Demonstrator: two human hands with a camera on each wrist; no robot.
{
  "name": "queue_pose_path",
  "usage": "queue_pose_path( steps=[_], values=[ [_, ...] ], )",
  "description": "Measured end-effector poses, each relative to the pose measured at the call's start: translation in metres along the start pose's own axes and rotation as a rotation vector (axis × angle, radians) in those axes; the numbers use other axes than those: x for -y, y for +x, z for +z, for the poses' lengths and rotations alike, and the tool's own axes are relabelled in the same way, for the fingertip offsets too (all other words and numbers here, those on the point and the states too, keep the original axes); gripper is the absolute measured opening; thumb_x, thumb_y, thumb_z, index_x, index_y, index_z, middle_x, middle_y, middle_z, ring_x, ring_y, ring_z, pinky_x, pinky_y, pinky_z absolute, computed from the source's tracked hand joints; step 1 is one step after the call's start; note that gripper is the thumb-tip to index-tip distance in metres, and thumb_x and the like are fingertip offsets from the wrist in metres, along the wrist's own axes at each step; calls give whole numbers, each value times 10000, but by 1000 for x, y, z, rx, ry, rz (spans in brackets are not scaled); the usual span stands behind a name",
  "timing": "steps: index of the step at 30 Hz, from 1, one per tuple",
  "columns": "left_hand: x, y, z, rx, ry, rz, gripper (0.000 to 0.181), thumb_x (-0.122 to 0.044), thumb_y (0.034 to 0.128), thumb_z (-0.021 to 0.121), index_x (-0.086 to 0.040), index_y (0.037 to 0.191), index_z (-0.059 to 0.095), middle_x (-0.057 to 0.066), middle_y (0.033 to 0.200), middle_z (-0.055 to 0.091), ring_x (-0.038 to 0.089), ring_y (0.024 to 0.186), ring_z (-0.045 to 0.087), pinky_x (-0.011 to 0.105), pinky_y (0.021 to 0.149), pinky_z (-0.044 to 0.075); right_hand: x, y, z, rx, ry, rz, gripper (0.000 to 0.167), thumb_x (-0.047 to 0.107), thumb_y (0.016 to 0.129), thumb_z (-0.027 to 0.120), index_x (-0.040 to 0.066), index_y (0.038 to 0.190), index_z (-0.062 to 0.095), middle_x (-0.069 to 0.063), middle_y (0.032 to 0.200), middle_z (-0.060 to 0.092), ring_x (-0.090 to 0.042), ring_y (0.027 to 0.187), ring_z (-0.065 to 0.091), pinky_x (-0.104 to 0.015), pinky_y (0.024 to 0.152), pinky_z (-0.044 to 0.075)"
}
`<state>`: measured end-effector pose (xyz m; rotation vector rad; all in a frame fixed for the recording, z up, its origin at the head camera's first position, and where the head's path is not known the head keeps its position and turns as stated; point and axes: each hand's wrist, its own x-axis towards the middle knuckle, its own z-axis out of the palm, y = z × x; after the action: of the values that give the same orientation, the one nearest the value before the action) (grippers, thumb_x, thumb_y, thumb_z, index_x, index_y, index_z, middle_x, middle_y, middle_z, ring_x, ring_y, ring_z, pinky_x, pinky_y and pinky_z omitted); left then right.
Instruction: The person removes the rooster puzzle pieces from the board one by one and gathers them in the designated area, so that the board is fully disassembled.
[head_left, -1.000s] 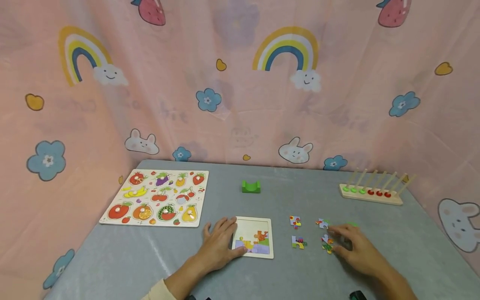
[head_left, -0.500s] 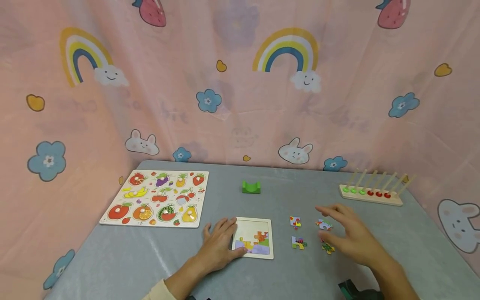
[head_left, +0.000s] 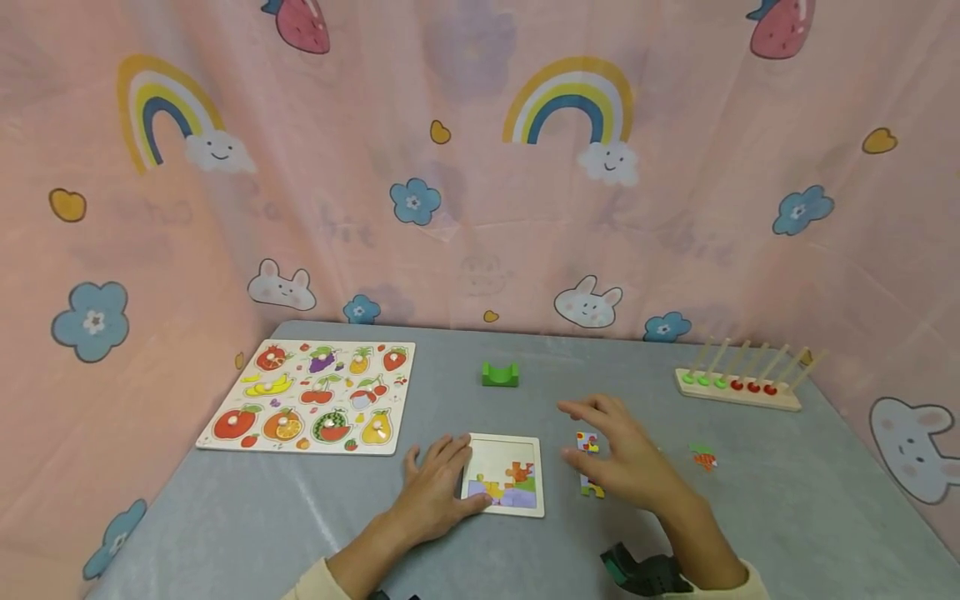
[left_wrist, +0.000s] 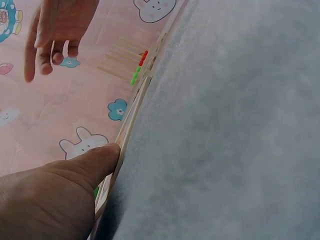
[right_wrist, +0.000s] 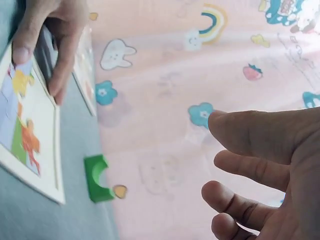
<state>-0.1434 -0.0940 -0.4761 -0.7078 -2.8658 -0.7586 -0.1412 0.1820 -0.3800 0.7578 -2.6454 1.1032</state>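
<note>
My left hand (head_left: 435,493) rests on the left side of a small wooden puzzle tray (head_left: 501,448), thumb on its near edge and fingers along the left rim. Several joined jigsaw pieces (head_left: 517,492) fill the tray's lower and right part. Right of the tray, my right hand (head_left: 630,458) hovers with thumb and fingers spread apart, nothing between them. Beneath its fingertips show a red-and-yellow jigsaw piece (head_left: 587,442) and a purple-and-yellow jigsaw piece (head_left: 592,488). The hand hides the pieces just to their right. Farther right lies an orange-and-green jigsaw piece (head_left: 703,457).
At the back left is a wooden fruit puzzle board (head_left: 300,447). A green notched block (head_left: 500,377) stands behind the tray. A wooden peg rack (head_left: 738,395) with green and red beads stands at the back right. A pink patterned curtain (head_left: 480,250) hangs behind the table.
My right hand has lifted from the right-hand jigsaw pieces and moved left over the pair nearer the tray, uncovering the orange-and-green piece. The left hand stays on the tray.
</note>
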Motion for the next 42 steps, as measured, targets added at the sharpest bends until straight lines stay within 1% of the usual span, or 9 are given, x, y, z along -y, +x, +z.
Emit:
queue_pose_path(
  steps=[3, 7, 13, 16, 21, 26, 32, 37, 42],
  values=[
    [1, 0, -1, -4, 1, -2, 726, -485, 803, 741, -24, 1331, 553, 82, 1443, 453, 323, 1337, 338, 687, 973, 126, -3, 8, 20, -18, 33, -18, 516, 90, 815, 771, 99, 1302, 602, 52, 1093, 537, -213, 1042, 464, -503, 803, 423],
    [1, 1, -1, -14, 11, 3, 714, -487, 800, 743, -29, 1318, 564, 81, 1436, 461, 326, 1331, 346, 691, 970, 136, -11, 14, 45, -31, 46, -8, 508, 77, 806, 769, 83, 1289, 612, 30, 1072, 555, -238, 1031, 474, -480, 831, 399],
    [0, 1, 1, -17, 16, 9, 702, -485, 802, 743, -27, 1306, 571, 85, 1433, 465, 325, 1324, 354, 692, 966, 146, -25, 12, 68, 33, 72, 45, 495, 114, 836, 748, 34, 1300, 597, -79, 1096, 554, -246, 1056, 432, -500, 857, 398],
    [0, 1, 2, -25, 20, 6, 705, -483, 798, 746, -25, 1304, 572, 85, 1430, 469, 322, 1320, 360, 687, 968, 145, -31, 11, 75, 66, 63, 33, 498, 130, 833, 753, 17, 1292, 598, -73, 1088, 543, -245, 1054, 432, -484, 851, 403],
    [0, 1, 2, -27, 26, 9, 704, -487, 796, 745, -25, 1299, 575, 82, 1424, 475, 321, 1318, 363, 683, 969, 145, -38, 7, 83, 115, -4, 1, 477, 198, 809, 759, 39, 1242, 642, -23, 1065, 529, -231, 1010, 437, -439, 819, 393],
    [0, 1, 2, -22, 26, 10, 709, -488, 796, 744, -24, 1303, 572, 79, 1423, 476, 317, 1319, 363, 684, 971, 148, -37, 5, 88, 137, -93, 12, 360, 234, 781, 768, 123, 1118, 708, 53, 1052, 466, -202, 983, 416, -447, 832, 366],
    [-1, 1, 0, -10, 24, 10, 707, -489, 803, 738, -26, 1309, 569, 80, 1427, 470, 317, 1326, 355, 689, 971, 144, -31, 4, 87, 132, -104, 19, 268, 183, 761, 777, 198, 1011, 683, 63, 1032, 458, -201, 983, 421, -477, 846, 350],
    [-1, 1, 1, -10, 13, 12, 701, -482, 805, 739, -28, 1310, 567, 83, 1426, 470, 322, 1326, 353, 691, 970, 140, -33, 4, 87, 137, -93, 7, 301, 183, 766, 792, 205, 1024, 640, 77, 982, 483, -174, 956, 431, -474, 843, 341],
    [0, 1, 1, -23, 12, 23, 681, -466, 798, 751, -25, 1288, 579, 97, 1415, 478, 332, 1316, 363, 696, 960, 147, -37, 4, 87, 164, -67, -18, 293, 149, 794, 758, 173, 1071, 663, 88, 968, 499, -160, 947, 443, -482, 836, 341]
  ],
)
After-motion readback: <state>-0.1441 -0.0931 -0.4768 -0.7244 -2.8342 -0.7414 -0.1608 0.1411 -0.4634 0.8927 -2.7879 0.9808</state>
